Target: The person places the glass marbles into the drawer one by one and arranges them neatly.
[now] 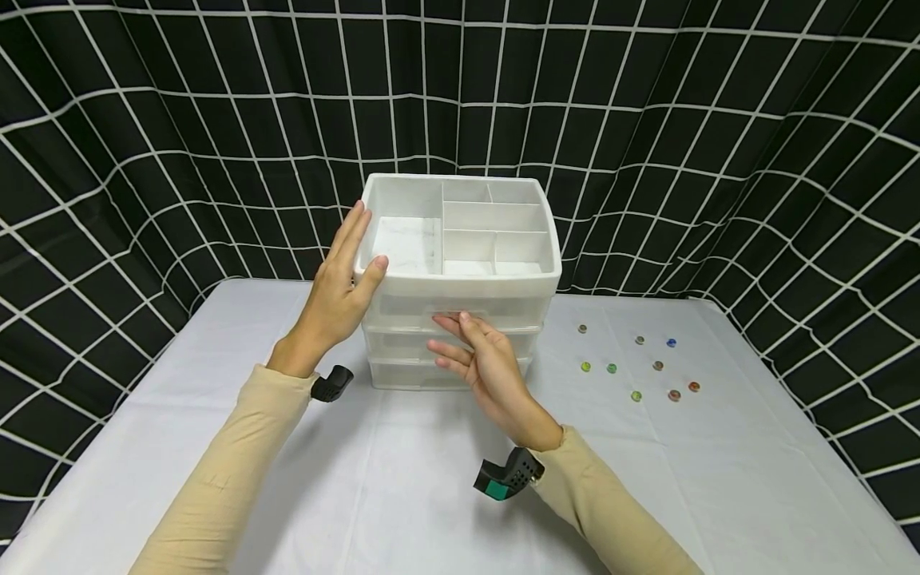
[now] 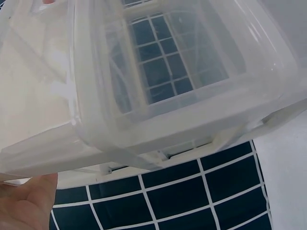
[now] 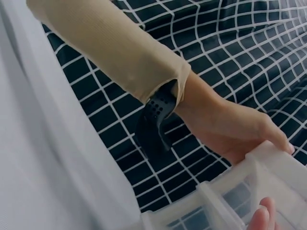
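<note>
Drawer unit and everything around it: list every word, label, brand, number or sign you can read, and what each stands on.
None: no text can be read in any view.
Drawer unit: no lettering shows.
Black device at the right wrist: nothing readable, its green patch included.
Small coloured pieces: too small to tell.
</note>
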`<state>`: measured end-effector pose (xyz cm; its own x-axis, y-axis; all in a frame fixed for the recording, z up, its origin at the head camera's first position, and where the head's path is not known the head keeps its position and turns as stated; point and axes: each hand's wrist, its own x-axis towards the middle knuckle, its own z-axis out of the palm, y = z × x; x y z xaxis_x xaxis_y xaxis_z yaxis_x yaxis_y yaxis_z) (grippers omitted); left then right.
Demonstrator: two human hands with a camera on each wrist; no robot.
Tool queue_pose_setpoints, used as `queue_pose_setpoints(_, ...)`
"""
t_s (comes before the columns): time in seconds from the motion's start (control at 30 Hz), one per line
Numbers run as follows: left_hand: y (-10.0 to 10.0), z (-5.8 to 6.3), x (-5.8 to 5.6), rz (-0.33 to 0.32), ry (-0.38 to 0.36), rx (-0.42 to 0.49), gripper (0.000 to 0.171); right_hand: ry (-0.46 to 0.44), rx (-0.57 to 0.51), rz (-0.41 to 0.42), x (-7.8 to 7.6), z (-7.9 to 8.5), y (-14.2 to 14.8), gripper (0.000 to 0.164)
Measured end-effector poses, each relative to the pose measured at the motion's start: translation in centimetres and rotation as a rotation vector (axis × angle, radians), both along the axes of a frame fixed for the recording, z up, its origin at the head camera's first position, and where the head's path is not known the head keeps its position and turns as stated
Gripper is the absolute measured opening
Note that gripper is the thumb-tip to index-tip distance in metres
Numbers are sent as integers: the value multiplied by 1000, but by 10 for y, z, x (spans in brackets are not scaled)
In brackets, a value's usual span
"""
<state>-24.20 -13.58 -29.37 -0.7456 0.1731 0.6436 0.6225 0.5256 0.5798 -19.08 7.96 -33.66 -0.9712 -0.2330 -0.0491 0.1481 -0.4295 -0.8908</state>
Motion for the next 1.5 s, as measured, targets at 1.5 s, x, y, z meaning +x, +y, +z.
queue_pose_setpoints(1.5,-14,-1,-2,-144,-37,34,56,-36,108,90,52,-2,10,41)
